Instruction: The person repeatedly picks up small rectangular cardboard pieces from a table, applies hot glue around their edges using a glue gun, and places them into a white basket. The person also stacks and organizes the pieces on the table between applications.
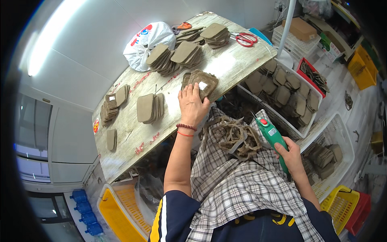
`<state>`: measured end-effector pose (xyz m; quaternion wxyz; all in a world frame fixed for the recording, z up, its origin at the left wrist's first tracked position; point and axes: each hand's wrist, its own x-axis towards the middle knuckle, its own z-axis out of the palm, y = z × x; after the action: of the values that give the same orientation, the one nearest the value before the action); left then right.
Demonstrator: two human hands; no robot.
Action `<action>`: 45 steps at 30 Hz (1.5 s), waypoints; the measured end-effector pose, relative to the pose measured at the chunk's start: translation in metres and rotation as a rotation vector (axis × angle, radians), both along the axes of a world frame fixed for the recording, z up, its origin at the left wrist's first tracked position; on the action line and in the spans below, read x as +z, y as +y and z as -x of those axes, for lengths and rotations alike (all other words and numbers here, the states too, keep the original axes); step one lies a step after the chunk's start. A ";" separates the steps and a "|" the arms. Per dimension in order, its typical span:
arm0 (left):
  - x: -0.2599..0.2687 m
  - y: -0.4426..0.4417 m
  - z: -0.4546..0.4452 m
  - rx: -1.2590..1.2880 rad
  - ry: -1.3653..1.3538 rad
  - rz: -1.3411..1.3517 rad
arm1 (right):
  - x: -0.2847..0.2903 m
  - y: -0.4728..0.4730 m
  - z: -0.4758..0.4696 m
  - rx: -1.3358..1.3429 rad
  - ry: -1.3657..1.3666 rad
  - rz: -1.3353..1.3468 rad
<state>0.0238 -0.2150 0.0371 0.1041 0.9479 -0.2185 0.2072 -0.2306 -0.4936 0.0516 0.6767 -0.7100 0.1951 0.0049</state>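
My left hand [192, 104] lies with spread fingers on the near edge of a stack of brown fabric pads [208, 80], whose top pad bears a small white label. My right hand [288, 151] is closed around the body of a green handheld electric cutter [273, 133] with a red button, its narrow tip pointing up and left. Between my arms, a tangle of brown fabric strips [239, 136] rests on the checked apron [235, 181]. Left of my left hand, a stack of tan pads [146, 109] leans on the table [169, 99].
Further pad stacks [187, 54], a white plastic bag [148, 45] and red-handled scissors [246, 39] lie towards the table's back. At right, white crates [311, 133] hold loose pads. A white pole [286, 27] rises behind the table's right corner. A yellow crate [121, 211] stands below left.
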 end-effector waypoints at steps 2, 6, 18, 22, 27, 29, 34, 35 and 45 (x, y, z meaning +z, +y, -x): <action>-0.002 0.002 0.001 -0.025 -0.084 0.015 | 0.005 0.003 0.000 0.011 -0.001 0.020; 0.008 0.008 -0.008 -0.078 -0.164 0.334 | 0.013 0.007 -0.005 0.039 -0.024 0.047; 0.050 -0.072 0.072 -0.302 0.625 2.429 | 0.058 0.039 -0.019 -0.001 -0.189 0.071; 0.046 -0.092 0.076 -0.347 0.767 2.522 | 0.069 0.037 -0.012 -0.035 -0.201 0.037; 0.041 -0.107 0.078 -0.347 0.835 2.552 | 0.068 0.032 -0.008 -0.028 -0.181 0.043; 0.039 -0.111 0.080 -0.344 0.838 2.528 | 0.067 0.032 -0.005 -0.027 -0.173 0.040; 0.038 -0.116 0.087 -0.331 0.883 2.461 | 0.070 0.030 -0.005 -0.044 -0.189 0.058; 0.038 -0.116 0.089 -0.342 0.900 2.446 | 0.070 0.030 -0.005 -0.051 -0.190 0.052; 0.034 -0.123 0.114 -0.322 1.074 2.324 | 0.075 0.023 -0.011 -0.099 -0.189 0.078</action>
<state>-0.0904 -0.3378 0.0708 0.9614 0.2290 0.0470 -0.1452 -0.2197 -0.4703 0.1266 0.6634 -0.7225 0.1652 -0.1031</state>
